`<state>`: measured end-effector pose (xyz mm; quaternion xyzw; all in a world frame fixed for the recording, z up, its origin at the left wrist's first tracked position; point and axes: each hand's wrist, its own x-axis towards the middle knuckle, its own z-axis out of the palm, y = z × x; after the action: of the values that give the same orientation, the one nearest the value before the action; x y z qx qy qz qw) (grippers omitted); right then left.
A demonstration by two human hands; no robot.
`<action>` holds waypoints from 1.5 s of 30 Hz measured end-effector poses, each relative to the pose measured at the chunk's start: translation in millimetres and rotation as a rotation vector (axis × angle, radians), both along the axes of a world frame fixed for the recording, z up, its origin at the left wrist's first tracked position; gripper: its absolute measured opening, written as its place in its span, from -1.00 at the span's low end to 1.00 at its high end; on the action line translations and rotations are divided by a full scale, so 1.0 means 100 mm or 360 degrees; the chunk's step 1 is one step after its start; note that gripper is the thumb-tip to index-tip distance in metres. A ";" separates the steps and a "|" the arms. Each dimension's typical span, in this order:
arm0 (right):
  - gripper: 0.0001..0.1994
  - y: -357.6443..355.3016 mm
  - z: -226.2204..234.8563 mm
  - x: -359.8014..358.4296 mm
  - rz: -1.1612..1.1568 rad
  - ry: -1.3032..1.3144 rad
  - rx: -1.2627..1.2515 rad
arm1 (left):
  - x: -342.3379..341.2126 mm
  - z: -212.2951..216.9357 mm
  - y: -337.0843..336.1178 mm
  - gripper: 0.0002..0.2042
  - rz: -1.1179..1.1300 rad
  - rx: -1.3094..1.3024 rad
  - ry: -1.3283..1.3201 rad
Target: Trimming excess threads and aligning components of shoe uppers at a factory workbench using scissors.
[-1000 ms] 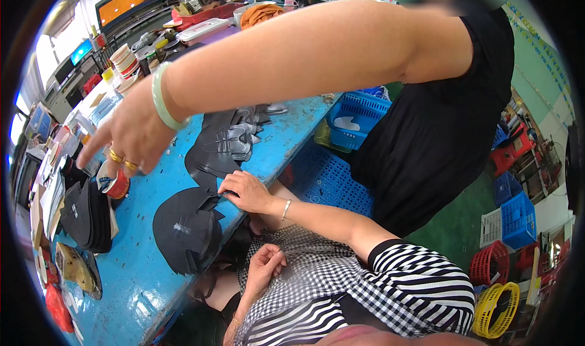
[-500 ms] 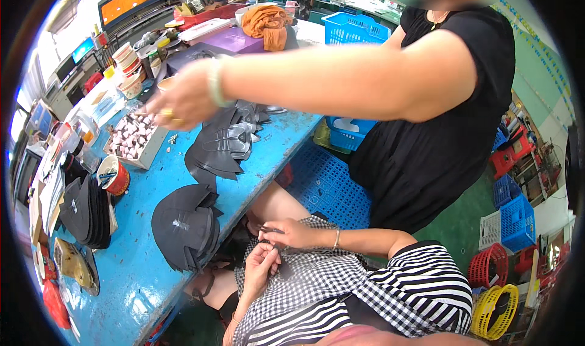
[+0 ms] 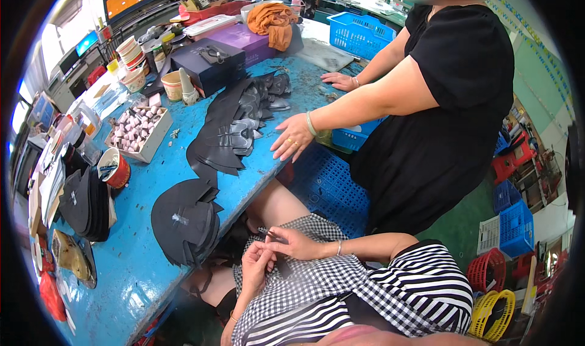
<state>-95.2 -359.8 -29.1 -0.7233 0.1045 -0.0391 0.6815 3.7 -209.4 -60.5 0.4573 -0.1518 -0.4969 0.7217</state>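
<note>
My two hands are together over the lap of a black-and-white checked apron (image 3: pixel 323 257). My left hand (image 3: pixel 257 264) is closed, its fingertips pinching a small dark flat piece (image 3: pixel 284 267) that hangs below the fingers. Against it my right hand (image 3: pixel 290 243) is closed too, around a thin dark item whose kind I cannot make out. On the blue table (image 3: pixel 137 273) beside my lap lies a stack of black cut shoe-upper pieces (image 3: pixel 173 215). Farther along, more black pieces (image 3: pixel 222 139) overlap in a row.
A co-worker in black stands at the table's far right side, one hand (image 3: pixel 295 137) at its edge. A box of small pale pink-and-dark pieces (image 3: pixel 143 133), a red cup with pens (image 3: pixel 114 168) and dark stacked pieces (image 3: pixel 91 206) stand leftward. Blue crates (image 3: pixel 332 187) sit under the edge.
The co-worker's arm, earlier reaching across the table toward the box of small pieces, has drawn back to the near edge; their other hand rests on the tabletop. My hands have shifted slightly together.
</note>
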 end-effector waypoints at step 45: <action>-0.89 0.03 -0.11 0.03 -0.0254 0.0195 0.0912 | 0.00 0.49 0.01 -0.77 0.0426 0.0080 -0.1576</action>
<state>-91.9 -356.8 -40.0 -0.4920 0.2086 -0.0176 0.8451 3.5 -208.8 -11.3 0.6705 -0.4035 -0.1276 0.6094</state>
